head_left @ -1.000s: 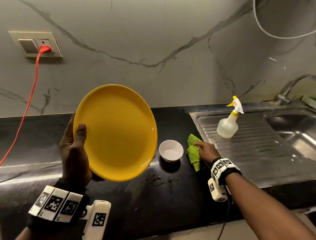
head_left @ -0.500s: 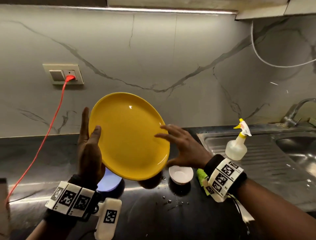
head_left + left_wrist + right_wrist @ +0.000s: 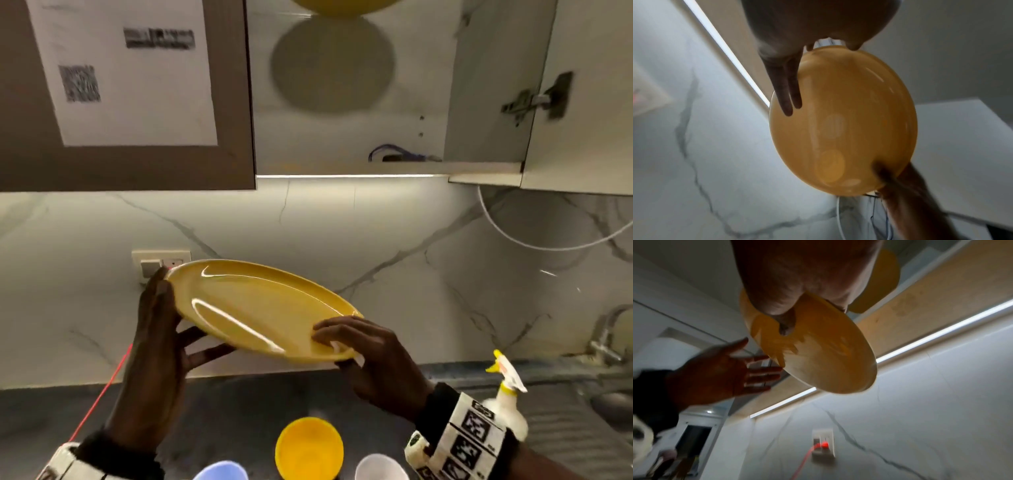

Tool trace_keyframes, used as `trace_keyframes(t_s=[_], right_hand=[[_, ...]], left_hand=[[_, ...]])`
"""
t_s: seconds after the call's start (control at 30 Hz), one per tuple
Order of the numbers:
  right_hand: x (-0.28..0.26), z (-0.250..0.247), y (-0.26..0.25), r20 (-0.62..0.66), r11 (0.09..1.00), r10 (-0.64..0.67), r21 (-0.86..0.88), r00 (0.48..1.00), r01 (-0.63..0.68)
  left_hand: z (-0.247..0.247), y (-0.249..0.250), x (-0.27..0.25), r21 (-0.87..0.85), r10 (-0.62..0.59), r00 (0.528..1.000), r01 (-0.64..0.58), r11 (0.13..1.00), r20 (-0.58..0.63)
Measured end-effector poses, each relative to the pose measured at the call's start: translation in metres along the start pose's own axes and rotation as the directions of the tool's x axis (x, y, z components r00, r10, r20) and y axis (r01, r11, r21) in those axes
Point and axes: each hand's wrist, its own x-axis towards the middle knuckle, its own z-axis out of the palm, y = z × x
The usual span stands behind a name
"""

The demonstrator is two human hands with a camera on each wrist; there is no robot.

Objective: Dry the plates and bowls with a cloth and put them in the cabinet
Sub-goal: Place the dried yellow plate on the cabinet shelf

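Note:
The yellow plate (image 3: 260,308) is held up in front of the marble wall, tilted and nearly flat, below the open cabinet (image 3: 342,137). My left hand (image 3: 154,359) is at its left rim with straight fingers (image 3: 787,91) spread under the plate (image 3: 844,121). My right hand (image 3: 370,353) pinches the right rim, fingers on top, with the thumb (image 3: 786,321) pressed on the plate (image 3: 818,353). In the right wrist view the left hand (image 3: 719,369) shows an open palm. Another yellow dish (image 3: 342,7) sits on the cabinet shelf above. The cloth is out of view.
A yellow bowl (image 3: 309,452), a blue bowl (image 3: 221,472) and a white bowl (image 3: 380,467) stand on the dark counter below. A spray bottle (image 3: 507,407) stands by the sink at right. The cabinet door (image 3: 582,102) hangs open at right. A red cord (image 3: 102,390) runs from the wall socket (image 3: 161,263).
My right hand left the green cloth, came up and took the plate's right rim. The plate rose and tipped from upright to nearly flat. The view swung up to the cabinet.

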Motion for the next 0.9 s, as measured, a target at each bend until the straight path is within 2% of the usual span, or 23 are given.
trace_keyframes(t_s=[0.07,0.13,0.2,0.27,0.33,0.43,0.53,0.67,0.73,0.9], right_hand=[[0.028,-0.022,-0.009,-0.120,1.000,0.020,0.025,0.993,-0.017],[0.054,-0.046,-0.020,-0.213,0.998,0.052,-0.005,0.976,-0.055],[0.076,-0.068,-0.029,-0.234,0.995,0.104,0.038,0.967,-0.097],[0.094,-0.090,-0.035,-0.234,0.983,0.147,0.145,0.961,-0.115],[0.112,-0.114,-0.038,-0.241,0.964,0.176,0.240,0.955,-0.117],[0.139,-0.150,-0.043,-0.251,0.941,0.191,0.323,0.949,-0.104],[0.159,-0.178,-0.045,-0.271,0.875,0.255,0.473,0.928,-0.103],[0.176,-0.202,-0.052,-0.308,0.826,0.313,0.555,0.899,-0.098],[0.182,-0.213,-0.054,-0.325,0.806,0.350,0.583,0.878,-0.106],[0.201,-0.240,-0.051,-0.279,0.697,0.442,0.705,0.853,-0.131]], left_hand=[[0.006,0.010,0.011,0.091,0.105,0.990,-0.113,0.989,0.091],[0.015,0.020,0.018,0.274,0.245,0.962,-0.270,0.923,0.125],[0.023,0.022,0.027,0.483,0.387,0.896,-0.443,0.755,0.217],[0.029,0.023,0.036,0.584,0.447,0.840,-0.538,0.608,0.308],[0.036,0.029,0.046,0.634,0.503,0.762,-0.633,0.443,0.409],[0.050,0.041,0.066,0.637,0.550,0.621,-0.746,0.195,0.559],[0.070,0.053,0.090,0.646,0.563,0.502,-0.760,-0.076,0.657],[0.098,0.074,0.122,0.636,0.622,0.350,-0.702,-0.321,0.700],[0.110,0.087,0.134,0.605,0.629,0.270,-0.684,-0.408,0.729],[0.132,0.108,0.157,0.512,0.615,0.117,-0.685,-0.518,0.780]])
